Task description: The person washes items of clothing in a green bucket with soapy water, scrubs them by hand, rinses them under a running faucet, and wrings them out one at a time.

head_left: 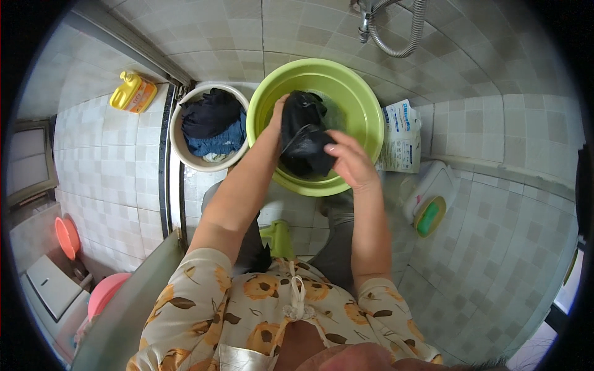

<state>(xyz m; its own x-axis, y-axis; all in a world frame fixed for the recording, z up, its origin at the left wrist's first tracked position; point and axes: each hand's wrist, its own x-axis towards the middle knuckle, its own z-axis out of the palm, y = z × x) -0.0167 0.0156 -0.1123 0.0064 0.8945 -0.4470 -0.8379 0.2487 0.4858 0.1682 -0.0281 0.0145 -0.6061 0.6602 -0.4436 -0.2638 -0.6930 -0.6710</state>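
Note:
A wet black garment (302, 137) is lifted over the large lime-green basin (370, 117). Its left edge is in the grip of my left hand (279, 112), whose fingers are mostly hidden behind the cloth. On the other side, my right hand (352, 162) pinches the garment's lower right part between thumb and fingers. Behind the cloth, a little cloudy, sudsy water (335, 114) shows in the basin.
Left of the basin, a white bucket (176, 137) holds dark and blue clothes (213, 117). A yellow jug (133, 93) stands farther left. At right are a white printed bag (401, 136) and a green soap in a dish (429, 216). A shower hose (413, 37) hangs above.

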